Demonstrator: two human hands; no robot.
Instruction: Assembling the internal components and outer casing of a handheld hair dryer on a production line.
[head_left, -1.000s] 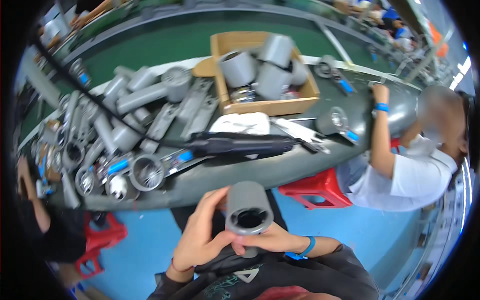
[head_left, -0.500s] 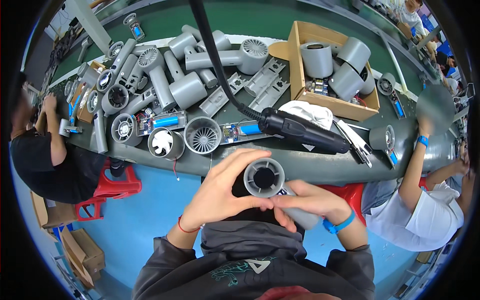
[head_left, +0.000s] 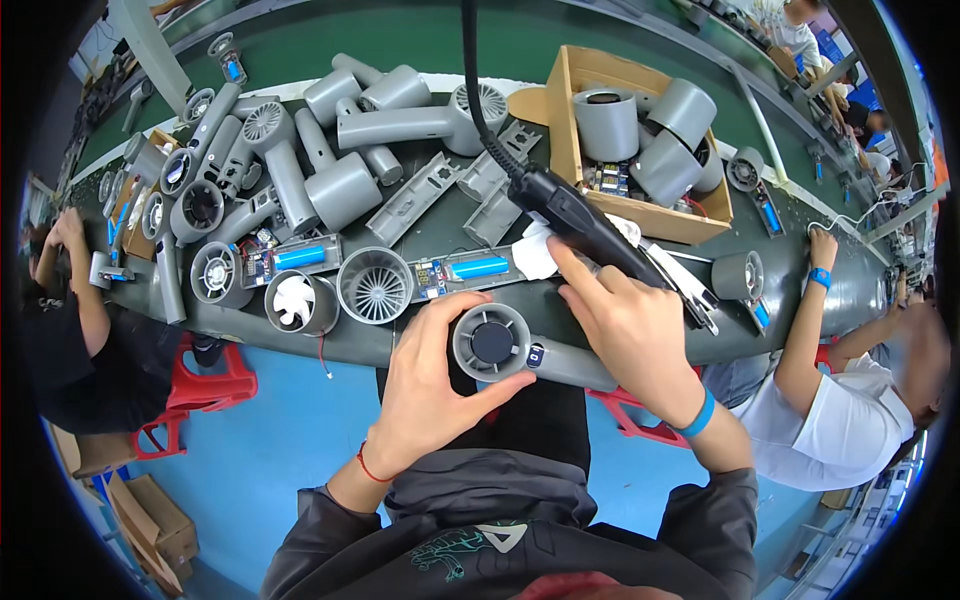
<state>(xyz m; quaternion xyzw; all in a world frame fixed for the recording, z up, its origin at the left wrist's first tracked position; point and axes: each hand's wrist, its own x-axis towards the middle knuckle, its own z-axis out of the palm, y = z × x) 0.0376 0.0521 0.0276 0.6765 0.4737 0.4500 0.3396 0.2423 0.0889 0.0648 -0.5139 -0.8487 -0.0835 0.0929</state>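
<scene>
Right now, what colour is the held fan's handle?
Grey; the handle shows best in the head view.

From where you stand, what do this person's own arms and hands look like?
The left grip is a bare hand, without a glove; a thin red cord circles its wrist. The right grip is also bare, with a plain blue band around its wrist. Dark grey sleeves end short of both wrists. No cables run along the arms.

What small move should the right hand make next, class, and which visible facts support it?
Probably close the right hand around the black corded tool: its fingers are spread close beside that tool, while the left hand holds the gray fan by its round head.
</scene>
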